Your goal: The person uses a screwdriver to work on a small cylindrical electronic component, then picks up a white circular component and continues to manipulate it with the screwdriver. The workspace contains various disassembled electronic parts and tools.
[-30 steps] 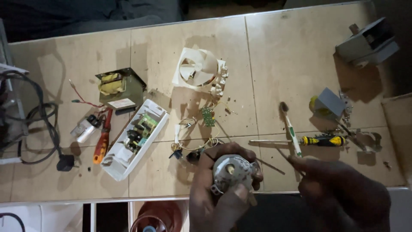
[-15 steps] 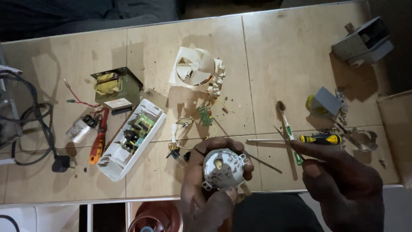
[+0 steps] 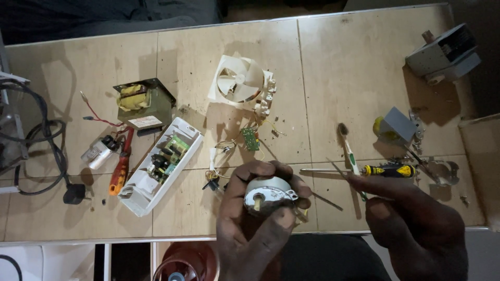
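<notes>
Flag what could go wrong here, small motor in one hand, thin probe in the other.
1. The left hand grips the small round motor over the table edge; a slip could send it off the bench.
2. The thin probe in the right hand could skid toward the left fingers.
3. The screwdriver, toothbrush and loose hardware lie beside the right hand; a sweep might scatter them.

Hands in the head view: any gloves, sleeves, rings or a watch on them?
Both are bare. The left hand and right hand show no gloves, rings or watch, and no sleeve reaches the wrists in view. Fingertips look smudged with grime. The light is dim, so fine marks cannot be made out.
</notes>
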